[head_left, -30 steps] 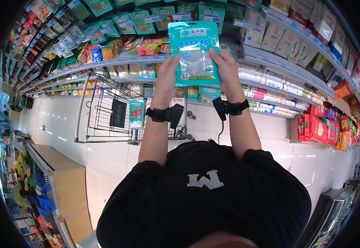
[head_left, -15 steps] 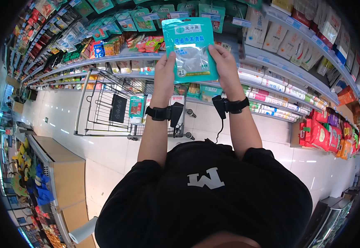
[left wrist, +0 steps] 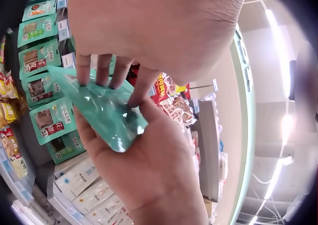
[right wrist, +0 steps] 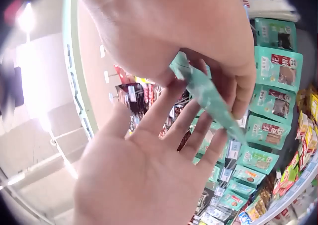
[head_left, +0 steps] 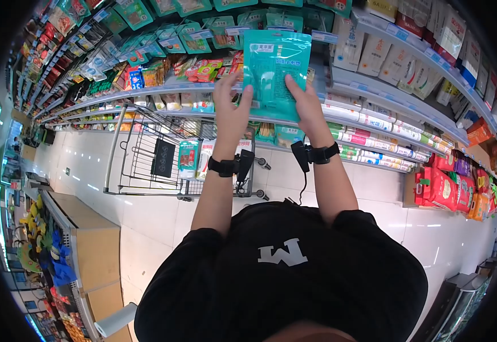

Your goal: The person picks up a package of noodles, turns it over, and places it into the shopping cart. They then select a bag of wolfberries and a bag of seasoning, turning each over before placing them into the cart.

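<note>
A flat teal pouch (head_left: 274,65) is held up before the shelves, a printed side with small text facing the head camera. My right hand (head_left: 310,108) grips its right edge, thumb over the near face and fingers behind. At the left edge is my left hand (head_left: 232,111), its fingers loosely extended and close to the pouch. In the right wrist view, the left hand (right wrist: 144,170) has spread, nearly straight fingers beside the pouch (right wrist: 211,98). The left wrist view shows the pouch bent and creased in the right hand (left wrist: 154,160).
A wire shopping cart (head_left: 163,158) stands left of the arms, with a teal packet (head_left: 188,159) in it. More teal pouches (head_left: 194,39) hang on the shelves ahead. White packets (head_left: 374,51) stand on the right shelf; red bags (head_left: 439,187) sit lower right.
The pouch was held by both hands with its clear-window front showing; now its other side faces me. My left hand has loosened from the edge while the right keeps its grip.
</note>
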Tool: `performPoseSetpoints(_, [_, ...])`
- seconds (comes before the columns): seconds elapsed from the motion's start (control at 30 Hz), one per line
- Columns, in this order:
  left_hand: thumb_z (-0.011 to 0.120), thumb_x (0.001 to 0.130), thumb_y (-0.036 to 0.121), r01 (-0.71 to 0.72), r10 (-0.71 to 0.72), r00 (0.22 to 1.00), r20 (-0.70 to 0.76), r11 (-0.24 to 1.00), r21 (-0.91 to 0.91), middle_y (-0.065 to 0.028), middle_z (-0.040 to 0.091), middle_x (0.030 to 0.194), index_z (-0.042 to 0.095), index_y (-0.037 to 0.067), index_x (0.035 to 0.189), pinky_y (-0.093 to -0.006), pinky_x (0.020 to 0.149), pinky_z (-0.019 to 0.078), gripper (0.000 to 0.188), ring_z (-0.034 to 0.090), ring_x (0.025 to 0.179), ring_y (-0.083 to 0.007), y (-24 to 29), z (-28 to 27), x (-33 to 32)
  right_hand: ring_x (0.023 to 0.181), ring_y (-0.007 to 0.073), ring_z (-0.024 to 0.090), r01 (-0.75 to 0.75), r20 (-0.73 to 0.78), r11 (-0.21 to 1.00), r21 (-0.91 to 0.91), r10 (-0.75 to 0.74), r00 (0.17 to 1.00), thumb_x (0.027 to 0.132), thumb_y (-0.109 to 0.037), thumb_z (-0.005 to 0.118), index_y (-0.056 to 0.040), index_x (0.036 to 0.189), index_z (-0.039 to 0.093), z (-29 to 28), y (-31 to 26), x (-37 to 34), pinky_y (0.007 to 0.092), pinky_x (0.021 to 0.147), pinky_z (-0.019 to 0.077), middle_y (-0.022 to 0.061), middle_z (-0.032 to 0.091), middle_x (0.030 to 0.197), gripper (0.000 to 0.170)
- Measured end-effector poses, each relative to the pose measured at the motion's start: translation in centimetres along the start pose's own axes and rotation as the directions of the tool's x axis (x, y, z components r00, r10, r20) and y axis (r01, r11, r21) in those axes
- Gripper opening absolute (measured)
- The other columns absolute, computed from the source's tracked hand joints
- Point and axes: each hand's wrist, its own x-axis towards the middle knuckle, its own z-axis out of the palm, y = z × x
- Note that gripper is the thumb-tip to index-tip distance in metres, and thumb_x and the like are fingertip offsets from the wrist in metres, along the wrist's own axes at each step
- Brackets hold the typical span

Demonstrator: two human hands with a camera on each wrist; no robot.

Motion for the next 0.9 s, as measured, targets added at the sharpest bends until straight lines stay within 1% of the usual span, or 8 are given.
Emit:
performPoseSetpoints(0.03, [0.055, 0.094, 0.024, 0.004, -0.004, 1.000, 0.001, 1.000, 0.006, -0.0158, 0.054, 0.124, 0.060, 0.002, 0.116, -0.0364, 0.092, 0.0425, 0.031, 0.049, 0.115, -0.0248, -0.2, -0.2, 0.2, 0.094, 0.0119, 0.060, -0.007, 0.036, 1.000, -0.016, 0.007, 0.999, 0.093, -0.023, 0.061, -0.0014, 0.120, 0.055, -0.4, -0.1, -0.1, 0.0273, 0.080, 0.0496, 0.0068, 0.063, 0.110, 0.035])
performPoseSetpoints(0.17, [0.049, 0.099, 0.031, 0.488, -0.363, 0.859, 0.361, 0.793, -0.365, -0.0031, 0.064, 0.101, 0.060, -0.001, 0.112, -0.0236, 0.081, 0.0436, 0.036, 0.055, 0.090, -0.0068, -0.9, -0.8, -0.5, 0.090, 0.0108, 0.061, 0.100, 0.149, 0.976, -0.192, -0.071, 0.986, 0.092, -0.024, 0.063, -0.0006, 0.115, 0.059, -1.0, 0.7, -0.4, 0.0249, 0.076, 0.0502, 0.0072, 0.065, 0.105, 0.033])
performPoseSetpoints(0.5, [0.047, 0.100, 0.029, 0.566, -0.502, 0.820, 0.275, 0.642, -0.517, -0.0062, 0.063, 0.110, 0.059, -0.003, 0.115, -0.0242, 0.085, 0.0444, 0.037, 0.056, 0.096, -0.0083, -1.5, -1.2, -2.9, 0.087, 0.0080, 0.060, -0.021, 0.165, 0.997, -0.077, 0.034, 0.986, 0.094, -0.028, 0.059, -0.0009, 0.115, 0.060, -1.5, 3.2, -0.4, 0.0237, 0.077, 0.0475, 0.0042, 0.066, 0.102, 0.034])
performPoseSetpoints(0.6, [0.046, 0.100, 0.032, 0.592, -0.586, 0.781, 0.218, 0.581, -0.559, -0.0030, 0.064, 0.091, 0.062, -0.001, 0.102, -0.0224, 0.069, 0.0444, 0.037, 0.056, 0.079, -0.0067, -1.3, -1.7, -3.3, 0.085, 0.0076, 0.060, -0.035, 0.157, 0.994, -0.106, 0.052, 0.986, 0.094, -0.029, 0.059, -0.0012, 0.113, 0.062, -1.4, 3.8, -0.3, 0.0233, 0.076, 0.0475, 0.0032, 0.067, 0.099, 0.034])
performPoseSetpoints(0.67, [0.044, 0.100, 0.038, 0.629, -0.585, 0.764, 0.271, 0.582, -0.516, 0.0028, 0.052, 0.067, 0.059, 0.005, 0.086, -0.0226, 0.051, 0.0338, 0.039, 0.045, 0.058, -0.0051, -4.2, -2.7, -4.0, 0.082, 0.0077, 0.060, -0.055, 0.173, 0.989, -0.137, 0.078, 0.982, 0.093, -0.028, 0.062, -0.0009, 0.110, 0.064, -1.5, 4.3, 0.0, 0.0235, 0.074, 0.0480, 0.0031, 0.067, 0.095, 0.033])
performPoseSetpoints(0.7, [0.044, 0.100, 0.038, 0.630, -0.588, 0.763, 0.270, 0.580, -0.517, 0.0028, 0.052, 0.067, 0.059, 0.005, 0.086, -0.0226, 0.051, 0.0338, 0.039, 0.045, 0.058, -0.0051, -4.6, -3.1, -4.0, 0.082, 0.0077, 0.060, -0.058, 0.173, 0.989, -0.139, 0.081, 0.981, 0.093, -0.028, 0.062, -0.0009, 0.110, 0.064, -1.5, 4.5, 0.0, 0.0235, 0.074, 0.0480, 0.0031, 0.067, 0.095, 0.033])
performPoseSetpoints(0.77, [0.038, 0.101, 0.036, 0.665, -0.601, 0.737, 0.308, 0.564, -0.491, -0.0122, 0.060, 0.118, 0.048, -0.004, 0.124, -0.0338, 0.090, 0.0476, 0.047, 0.060, 0.104, -0.0188, -5.8, -3.9, -4.2, 0.079, 0.0078, 0.061, -0.068, 0.175, 0.985, -0.157, 0.096, 0.980, 0.091, -0.028, 0.064, -0.0007, 0.106, 0.066, -0.9, 4.9, 0.2, 0.0234, 0.072, 0.0485, 0.0036, 0.068, 0.093, 0.031])
performPoseSetpoints(0.9, [0.038, 0.101, 0.036, 0.654, -0.595, 0.741, 0.310, 0.538, -0.531, -0.0131, 0.059, 0.119, 0.049, -0.005, 0.124, -0.0338, 0.090, 0.0479, 0.048, 0.059, 0.106, -0.0190, -6.5, -5.1, -4.0, 0.078, 0.0080, 0.062, -0.092, 0.159, 0.984, -0.154, 0.116, 0.980, 0.090, -0.026, 0.065, -0.0004, 0.105, 0.067, 0.3, 5.9, 0.5, 0.0230, 0.071, 0.0489, 0.0045, 0.068, 0.092, 0.030])
